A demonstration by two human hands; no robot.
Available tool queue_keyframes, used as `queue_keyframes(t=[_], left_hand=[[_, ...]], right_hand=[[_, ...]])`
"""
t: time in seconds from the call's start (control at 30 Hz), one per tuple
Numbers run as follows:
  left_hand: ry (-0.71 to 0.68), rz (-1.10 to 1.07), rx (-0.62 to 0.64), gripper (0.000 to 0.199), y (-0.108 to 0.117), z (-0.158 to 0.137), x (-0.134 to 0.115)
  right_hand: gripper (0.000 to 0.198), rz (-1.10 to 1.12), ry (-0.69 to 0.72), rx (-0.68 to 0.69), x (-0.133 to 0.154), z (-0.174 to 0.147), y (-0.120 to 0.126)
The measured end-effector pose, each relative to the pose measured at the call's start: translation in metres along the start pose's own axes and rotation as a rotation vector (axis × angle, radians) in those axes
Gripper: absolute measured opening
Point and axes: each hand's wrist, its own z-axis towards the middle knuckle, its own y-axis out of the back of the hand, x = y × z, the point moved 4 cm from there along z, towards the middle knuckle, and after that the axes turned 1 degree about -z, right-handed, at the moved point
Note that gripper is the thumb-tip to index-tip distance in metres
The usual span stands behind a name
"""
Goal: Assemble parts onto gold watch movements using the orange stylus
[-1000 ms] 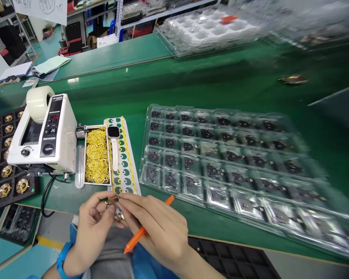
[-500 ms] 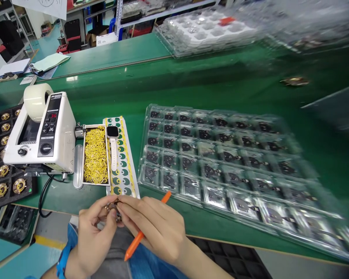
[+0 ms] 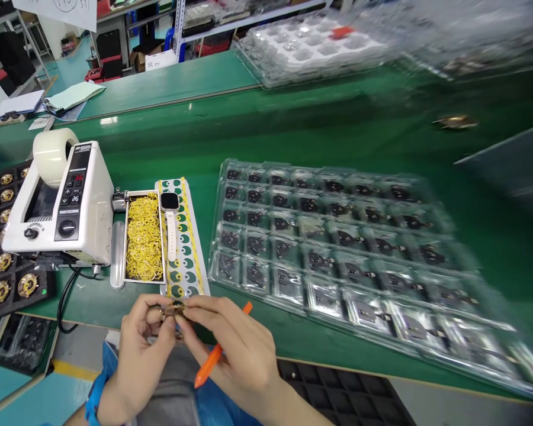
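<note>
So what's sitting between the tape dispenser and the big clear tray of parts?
In the head view: a metal tin of yellow rings and a patterned strip carrying a smartwatch.

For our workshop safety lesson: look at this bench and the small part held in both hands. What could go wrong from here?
1. The small metal part is pinched by fingertips of the left hand and right hand over the lap, past the bench edge; if it slips, it may drop to the floor.
2. The orange tool tucked in the right hand could slide out or poke.
</note>
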Motion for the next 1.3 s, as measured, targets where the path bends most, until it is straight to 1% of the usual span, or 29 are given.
queue_keyframes(t=[0.07, 0.1, 0.17, 0.27, 0.33, 0.43, 0.57, 0.73, 0.87, 0.93, 1.03, 1.2, 1.3], left_hand=[[0.025, -0.059, -0.002, 0.028, 0.001, 0.004, 0.000], [0.038, -0.083, 0.007, 0.031, 0.001, 0.006, -0.001], [0.072, -0.120, 0.060, 0.035, 0.000, 0.009, -0.003], [0.115, -0.141, 0.153, 0.034, -0.004, 0.010, -0.006], [0.119, -0.108, 0.170, 0.032, -0.005, 0.009, -0.009], [0.119, -0.045, 0.150, 0.030, -0.006, 0.009, -0.012], [0.167, -0.013, 0.153, 0.031, -0.007, 0.011, -0.014], [0.199, -0.038, 0.196, 0.034, -0.005, 0.014, -0.012], [0.151, -0.009, 0.146, 0.029, -0.006, 0.014, -0.014], [0.127, -0.003, 0.128, 0.029, -0.006, 0.014, -0.015], [0.131, -0.033, 0.152, 0.033, -0.005, 0.012, -0.012], [0.140, -0.089, 0.218, 0.041, -0.003, 0.010, -0.007], [0.118, -0.108, 0.234, 0.040, -0.003, 0.010, -0.006]], right_hand=[[0.002, 0.103, -0.131, 0.048, -0.004, 0.001, 0.006], [0.003, 0.159, -0.202, 0.089, -0.006, 0.001, 0.008], [0.008, 0.263, -0.323, 0.228, -0.010, 0.001, 0.011], [0.016, 0.430, -0.410, 0.457, -0.010, -0.001, 0.007], [0.019, 0.493, -0.424, 0.521, -0.009, -0.003, 0.003], [0.024, 0.487, -0.433, 0.532, -0.007, -0.008, -0.003], [0.039, 0.460, -0.466, 0.515, -0.008, -0.012, -0.005], [0.037, 0.476, -0.462, 0.592, -0.006, -0.013, -0.004], [0.049, 0.465, -0.484, 0.520, -0.006, -0.014, -0.009], [0.053, 0.538, -0.523, 0.496, -0.007, -0.018, -0.014], [0.054, 0.661, -0.594, 0.473, -0.009, -0.027, -0.019], [0.048, 0.604, -0.648, 0.464, -0.011, -0.033, -0.018], [0.054, 0.649, -0.671, 0.443, -0.009, -0.032, -0.020]])
